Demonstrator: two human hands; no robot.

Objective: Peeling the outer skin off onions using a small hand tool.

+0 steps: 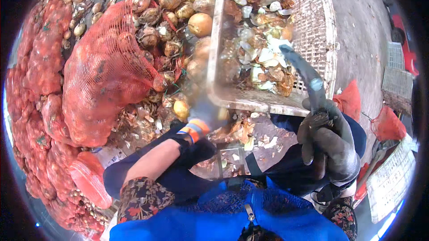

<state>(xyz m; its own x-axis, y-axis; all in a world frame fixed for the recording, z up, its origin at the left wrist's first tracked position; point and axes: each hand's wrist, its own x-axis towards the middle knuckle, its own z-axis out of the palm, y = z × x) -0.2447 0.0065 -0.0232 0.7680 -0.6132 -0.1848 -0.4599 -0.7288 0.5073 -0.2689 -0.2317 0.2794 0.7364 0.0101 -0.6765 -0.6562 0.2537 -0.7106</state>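
My right hand (pixel 333 145), in a grey work glove, is wrapped round the handle of a curved knife (pixel 308 73). Its dark, hooked blade reaches up over the near right part of a dirty white plastic crate (pixel 272 106). Inside the crate lie onion peelings (pixel 268 58), pale layers and brown skins mixed. At the crate's near left corner is my left hand (pixel 208 111), gloved with an orange cuff and smeared by motion, so its fingers cannot be made out. Just left of that hand sits a yellow onion (pixel 181 108).
Loose onions (pixel 170 0) are heaped left of the crate, beside a full red mesh sack (pixel 105 80). More red sacks (pixel 38 120) line the far left. Scraps of skin (pixel 263 145) litter the ground between my knees. Right stand a white crate (pixel 397 176) and a red mesh bag (pixel 389 124).
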